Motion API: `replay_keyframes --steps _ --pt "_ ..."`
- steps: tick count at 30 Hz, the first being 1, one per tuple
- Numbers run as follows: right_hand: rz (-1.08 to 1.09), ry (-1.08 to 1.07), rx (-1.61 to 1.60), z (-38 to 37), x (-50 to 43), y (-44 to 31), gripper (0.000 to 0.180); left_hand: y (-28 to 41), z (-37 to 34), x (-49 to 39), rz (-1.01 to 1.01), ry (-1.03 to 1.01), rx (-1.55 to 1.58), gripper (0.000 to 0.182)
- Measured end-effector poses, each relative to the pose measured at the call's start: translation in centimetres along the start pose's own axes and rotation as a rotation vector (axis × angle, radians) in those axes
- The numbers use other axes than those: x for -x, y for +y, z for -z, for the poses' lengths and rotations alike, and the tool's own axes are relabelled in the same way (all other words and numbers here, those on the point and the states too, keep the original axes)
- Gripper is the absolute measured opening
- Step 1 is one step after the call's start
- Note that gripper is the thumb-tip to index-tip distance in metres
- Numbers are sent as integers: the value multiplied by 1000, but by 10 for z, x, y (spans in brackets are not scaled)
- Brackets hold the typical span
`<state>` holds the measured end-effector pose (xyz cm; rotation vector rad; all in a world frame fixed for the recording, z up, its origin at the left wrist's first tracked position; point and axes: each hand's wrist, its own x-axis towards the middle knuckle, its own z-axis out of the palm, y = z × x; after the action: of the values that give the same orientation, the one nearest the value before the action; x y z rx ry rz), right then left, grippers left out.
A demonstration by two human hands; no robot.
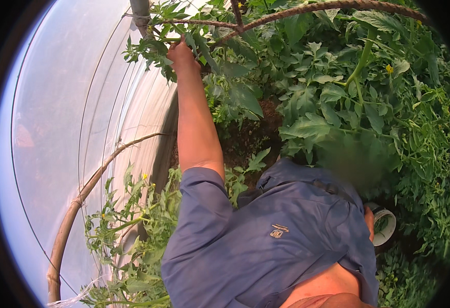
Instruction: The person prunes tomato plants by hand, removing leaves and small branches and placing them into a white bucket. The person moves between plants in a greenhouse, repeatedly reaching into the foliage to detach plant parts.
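Observation:
Stretched far forward, my left hand point(181, 54) is among the leaves of a tomato plant by a pole point(140, 17). Its fingers are closed around a green tomato stem point(170, 39), with the thumb over it; leaves hide part of the grip. Of my right arm, only a strip of skin shows past the blue shirt point(271, 238), beside a white round open container point(386, 228). The container is tilted, and something green shows inside it. My right hand cannot be made out clearly, and whether it holds the container cannot be told.
A plastic greenhouse sheet point(63, 96) with wires curves along the left. A bent wooden pole point(71, 215) stands against it. A rough brown rod point(309, 10) arches across the top. Dense tomato plants point(309, 127) fill the right, more point(144, 231) grow lower left, and bare soil point(263, 127) lies between.

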<state>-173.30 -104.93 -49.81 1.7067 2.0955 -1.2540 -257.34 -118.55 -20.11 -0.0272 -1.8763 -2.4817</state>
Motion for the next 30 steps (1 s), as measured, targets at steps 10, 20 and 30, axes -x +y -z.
replay_keyframes --steps 10,20,30 --pt "112 3 168 36 13 -116 30 -15 -31 -9 -50 -166 -179 24" --pt "788 -59 -97 122 122 -421 13 -15 -53 -18 118 -380 -362 23" --pt "1061 -14 -157 11 -16 -649 27 -18 -62 -23 42 -937 -678 33"
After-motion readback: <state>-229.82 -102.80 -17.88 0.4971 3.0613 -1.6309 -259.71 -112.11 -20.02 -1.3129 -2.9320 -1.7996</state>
